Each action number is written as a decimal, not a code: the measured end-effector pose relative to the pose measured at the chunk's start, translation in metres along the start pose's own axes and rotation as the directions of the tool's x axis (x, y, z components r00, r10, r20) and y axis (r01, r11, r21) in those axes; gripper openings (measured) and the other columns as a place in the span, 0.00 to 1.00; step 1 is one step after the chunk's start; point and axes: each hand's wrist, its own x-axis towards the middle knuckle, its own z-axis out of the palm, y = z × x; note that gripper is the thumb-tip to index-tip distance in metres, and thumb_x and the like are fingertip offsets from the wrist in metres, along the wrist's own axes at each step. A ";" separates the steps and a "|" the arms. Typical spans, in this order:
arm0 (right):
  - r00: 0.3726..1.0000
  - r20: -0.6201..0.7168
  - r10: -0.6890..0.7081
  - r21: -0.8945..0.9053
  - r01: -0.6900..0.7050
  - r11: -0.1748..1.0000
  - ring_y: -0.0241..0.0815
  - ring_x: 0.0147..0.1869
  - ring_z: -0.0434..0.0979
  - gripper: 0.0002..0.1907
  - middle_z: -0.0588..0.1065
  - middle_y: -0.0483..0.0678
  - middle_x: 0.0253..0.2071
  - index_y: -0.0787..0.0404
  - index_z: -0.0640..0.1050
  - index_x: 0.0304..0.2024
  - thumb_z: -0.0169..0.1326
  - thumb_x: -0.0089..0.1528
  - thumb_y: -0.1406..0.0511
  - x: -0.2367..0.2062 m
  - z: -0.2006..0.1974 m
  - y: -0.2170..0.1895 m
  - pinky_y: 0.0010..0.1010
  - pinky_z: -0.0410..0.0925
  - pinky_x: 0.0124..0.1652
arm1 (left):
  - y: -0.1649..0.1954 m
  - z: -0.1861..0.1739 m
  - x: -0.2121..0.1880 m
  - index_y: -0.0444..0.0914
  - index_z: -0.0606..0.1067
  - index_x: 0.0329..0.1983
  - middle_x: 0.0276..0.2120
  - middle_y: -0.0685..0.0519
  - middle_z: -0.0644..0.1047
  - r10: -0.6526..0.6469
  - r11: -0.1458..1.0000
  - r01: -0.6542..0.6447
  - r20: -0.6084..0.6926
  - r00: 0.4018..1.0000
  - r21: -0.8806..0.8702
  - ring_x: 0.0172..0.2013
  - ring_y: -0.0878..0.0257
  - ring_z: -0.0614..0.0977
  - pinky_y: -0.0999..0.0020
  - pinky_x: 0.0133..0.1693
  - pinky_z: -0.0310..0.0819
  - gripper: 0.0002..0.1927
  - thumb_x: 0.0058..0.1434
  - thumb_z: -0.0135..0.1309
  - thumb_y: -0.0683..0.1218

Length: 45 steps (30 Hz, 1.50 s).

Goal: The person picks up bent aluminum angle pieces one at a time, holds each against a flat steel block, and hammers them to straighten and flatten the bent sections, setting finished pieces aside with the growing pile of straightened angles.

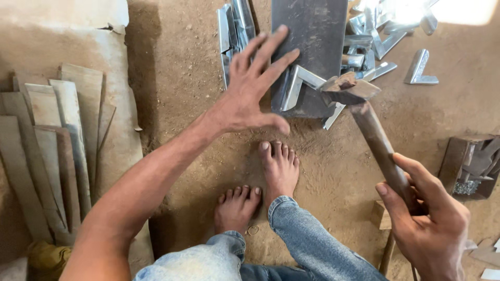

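Note:
My right hand (429, 218) grips the wooden handle of a hammer (364, 112), whose metal head hovers at the right edge of a dark steel plate (312, 31) lying on the dirt floor. A bent shiny metal angle piece (298, 83) rests on the plate's lower part. My left hand (250, 88) is spread open, fingers apart, just left of that angle piece and over the plate's left edge, holding nothing. My bare feet (260, 182) stand on the ground below the plate.
Several metal angle pieces (375, 36) are piled right of the plate, one (419, 70) lying apart. Metal strips (235, 31) lie left of the plate. Flat strips (49, 140) are stacked at far left. A box (469, 166) of small parts sits at right.

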 end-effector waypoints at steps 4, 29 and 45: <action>0.977 -0.069 -0.201 0.000 0.201 0.980 0.34 0.38 0.80 0.26 0.79 0.53 0.38 0.62 0.76 0.64 0.66 0.64 0.71 0.006 -0.002 -0.011 0.23 0.73 0.37 | -0.006 0.007 0.011 0.47 0.36 0.80 0.80 0.56 0.53 0.050 0.887 -0.035 0.021 0.999 -0.461 0.80 0.46 0.54 0.31 0.77 0.36 0.71 0.43 0.55 0.81; 0.989 0.038 -0.146 0.088 0.142 0.986 0.36 0.25 0.69 0.29 0.75 0.54 0.29 0.64 0.75 0.67 0.63 0.62 0.72 0.044 0.045 -0.012 0.27 0.64 0.25 | -0.025 0.006 0.019 0.45 0.40 0.81 0.79 0.53 0.48 0.105 0.747 -0.024 0.082 0.991 -0.664 0.73 0.53 0.65 0.53 0.79 0.56 0.77 0.40 0.78 0.68; 0.795 -0.247 -0.555 0.037 0.580 0.814 0.41 0.35 0.78 0.15 0.78 0.58 0.45 0.67 0.76 0.52 0.65 0.66 0.76 0.038 0.084 0.079 0.28 0.71 0.34 | -0.035 -0.004 0.025 0.39 0.46 0.76 0.63 0.50 0.77 0.208 0.749 -0.040 0.177 0.962 -0.662 0.70 0.59 0.73 0.61 0.75 0.58 0.70 0.41 0.84 0.56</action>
